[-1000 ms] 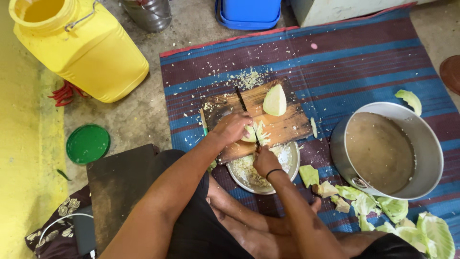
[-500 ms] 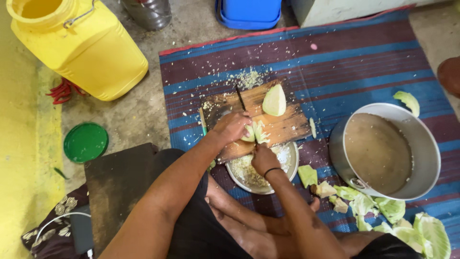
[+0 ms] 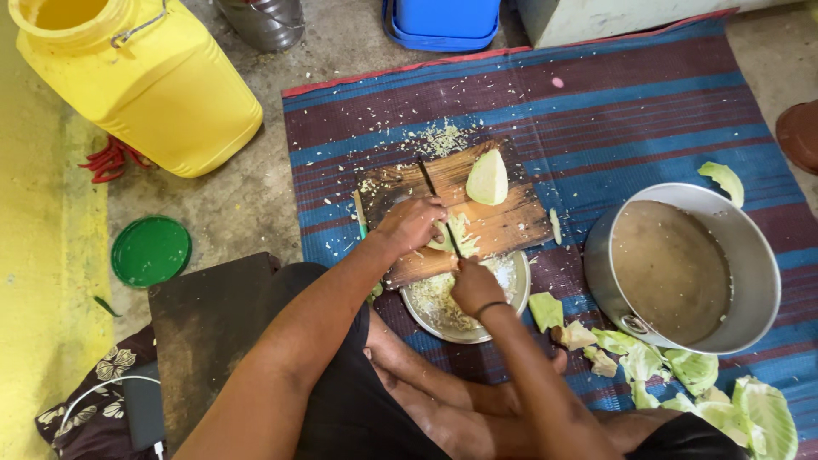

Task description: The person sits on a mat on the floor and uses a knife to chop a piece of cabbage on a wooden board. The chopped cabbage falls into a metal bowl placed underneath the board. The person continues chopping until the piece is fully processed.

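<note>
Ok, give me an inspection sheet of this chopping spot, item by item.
Surface: striped mat on concrete floor.
Job's things: wooden cutting board; cabbage wedge on it; shredded cabbage in plate; knife.
Clutter: torn cabbage leaves; steel pot; green lid.
Grippers: left hand presses cabbage piece; right hand grips the knife.
Cables: white cable by a dark device.
Surroundings: yellow jerrycan; blue tub.

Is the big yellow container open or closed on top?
Open: the yellow container shows a bare round mouth with no lid, and a green lid lies on the floor nearby.
</note>
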